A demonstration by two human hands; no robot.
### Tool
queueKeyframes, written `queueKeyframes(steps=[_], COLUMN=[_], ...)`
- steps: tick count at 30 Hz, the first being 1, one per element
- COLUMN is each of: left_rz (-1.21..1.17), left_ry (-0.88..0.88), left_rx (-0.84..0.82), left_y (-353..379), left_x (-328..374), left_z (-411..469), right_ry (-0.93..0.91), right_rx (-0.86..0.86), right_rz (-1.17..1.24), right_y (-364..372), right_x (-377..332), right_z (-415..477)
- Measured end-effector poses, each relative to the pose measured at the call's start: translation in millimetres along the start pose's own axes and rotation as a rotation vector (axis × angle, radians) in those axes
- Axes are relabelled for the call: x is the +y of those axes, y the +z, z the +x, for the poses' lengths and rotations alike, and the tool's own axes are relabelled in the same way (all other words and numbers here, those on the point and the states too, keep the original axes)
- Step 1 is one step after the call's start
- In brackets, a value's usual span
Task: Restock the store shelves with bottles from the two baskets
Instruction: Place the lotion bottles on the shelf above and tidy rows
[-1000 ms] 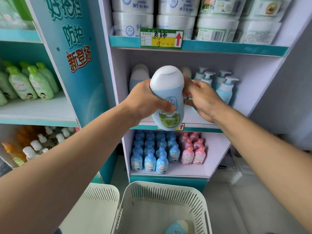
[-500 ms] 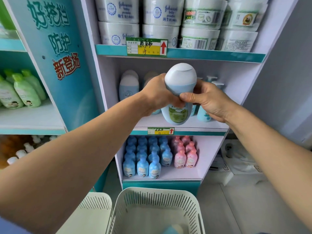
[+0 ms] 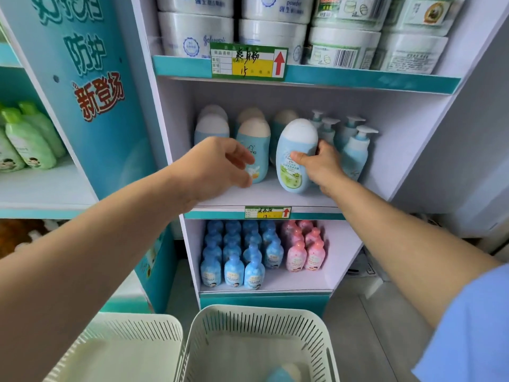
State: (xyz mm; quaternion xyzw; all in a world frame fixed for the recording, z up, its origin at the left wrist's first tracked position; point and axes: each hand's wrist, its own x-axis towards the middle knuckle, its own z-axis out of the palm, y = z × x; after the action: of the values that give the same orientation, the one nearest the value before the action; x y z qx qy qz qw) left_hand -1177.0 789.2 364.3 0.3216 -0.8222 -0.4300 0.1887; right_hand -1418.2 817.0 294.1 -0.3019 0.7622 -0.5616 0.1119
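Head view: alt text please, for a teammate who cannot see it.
The right hand grips a green-labelled blue bottle on the middle shelf, beside pump bottles; the left hand hovers empty nearby. One bottle lies in a basket below.

The middle shelf in front of me carries white-capped blue bottles on its left, the green-labelled bottle at the front, slightly tilted, and pump bottles on its right. The top shelf bears white tubs. The bottom shelf bears small blue bottles and pink bottles.
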Motion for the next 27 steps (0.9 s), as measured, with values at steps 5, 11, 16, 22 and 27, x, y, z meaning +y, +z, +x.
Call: queueKeyframes(steps=[5, 11, 16, 22, 27], left_rz=[0.025, 0.046, 0.052, 0.041, 0.049], left_ry=[-0.016, -0.039, -0.051, -0.030, -0.036], left_rx=[-0.055, -0.062, -0.075, -0.089, -0.111], left_y=[-2, -4, 1, 18, 38], left_x=[-12, -26, -31, -30, -31], left_z=[-8, -7, -4, 0, -7], right_ry=[0.044, 0.126, 0.102, 0.013, -0.092], right_rx=[0.101, 0.169, 0.155, 0.185, 0.256], right_rz=[-0.100, -0.134, -0.154, -0.244, -0.283], right_y=[26, 38, 39, 35, 26], right_x=[1, 3, 3, 10, 9], right_z=[11, 24, 30, 26, -7])
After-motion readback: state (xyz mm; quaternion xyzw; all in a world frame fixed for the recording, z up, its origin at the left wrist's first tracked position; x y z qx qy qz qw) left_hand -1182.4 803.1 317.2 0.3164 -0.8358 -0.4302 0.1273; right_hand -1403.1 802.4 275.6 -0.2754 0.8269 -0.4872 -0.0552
